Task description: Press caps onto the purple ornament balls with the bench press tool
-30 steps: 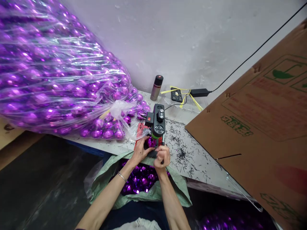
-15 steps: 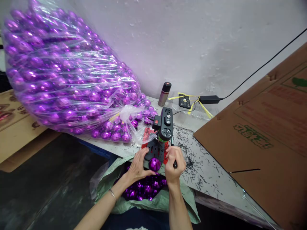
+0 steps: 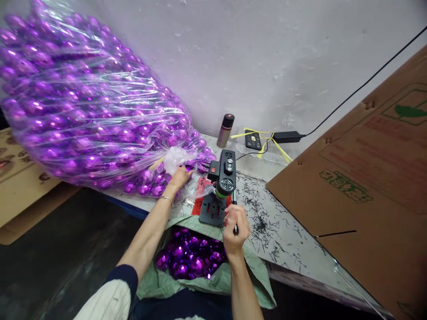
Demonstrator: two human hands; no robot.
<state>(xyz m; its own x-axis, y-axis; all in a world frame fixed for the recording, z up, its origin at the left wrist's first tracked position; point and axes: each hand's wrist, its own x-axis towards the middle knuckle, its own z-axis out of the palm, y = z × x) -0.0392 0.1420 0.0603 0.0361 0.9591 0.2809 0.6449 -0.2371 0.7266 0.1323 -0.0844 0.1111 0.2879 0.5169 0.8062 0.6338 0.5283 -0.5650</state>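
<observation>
My left hand [image 3: 181,178] reaches to the mouth of a big clear plastic bag [image 3: 178,158] full of shiny purple faceted balls [image 3: 125,135]. Purple balls lie at its fingertips, and the fingers are partly hidden, so their grip does not show. In my right hand [image 3: 236,226] is the black-knobbed lever [image 3: 235,202] of a small black bench machine [image 3: 227,171], fingers wrapped round it. The machine's slotted black base plate [image 3: 211,213] carries no ball. Just below it, a green woven sack [image 3: 213,284] stands open with more purple balls [image 3: 190,255] inside.
Short black bits [image 3: 267,226] litter the white table [image 3: 290,249]. Behind the machine stand a spray can [image 3: 225,130] and a black power adapter [image 3: 287,137] with yellow ties. A large cardboard box [image 3: 367,178] leans in at the right; another carton [image 3: 30,186] sits left.
My left hand has moved from the base plate up and left to the bag's mouth. The ball at the plate's front edge is gone from there. My right hand stays on the lever.
</observation>
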